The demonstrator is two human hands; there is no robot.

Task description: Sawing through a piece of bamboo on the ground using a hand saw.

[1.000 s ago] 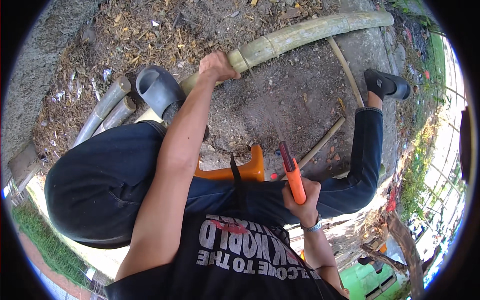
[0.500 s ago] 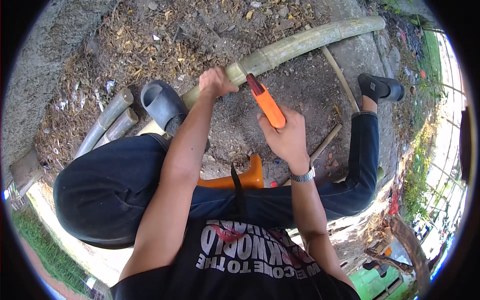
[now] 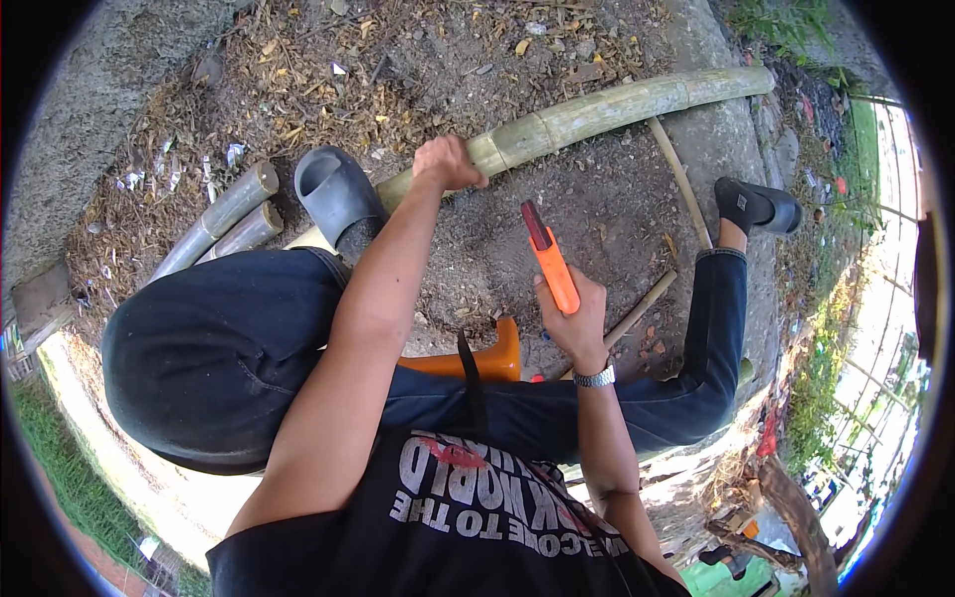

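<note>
Bamboo (image 3: 607, 109) crosses the dirt (image 3: 477, 259) ahead, rising to the right. At far left lie two shorter poles (image 3: 239, 199); next, the left shoe (image 3: 340, 194) rests over or beside the bamboo, I cannot tell which. The left hand (image 3: 448, 163) grips the bamboo from above; it should press down firmly, with fingertips well clear of the blade's path. Further right, the right hand (image 3: 577, 310) is closed round an orange-handled saw (image 3: 555, 271), whose blade hardly shows. Sawing well probably calls for long, straight strokes square to the bamboo, light pressure and a loose wrist. Beyond lies a thin stick (image 3: 681, 184). I can make out no container or contents.
</note>
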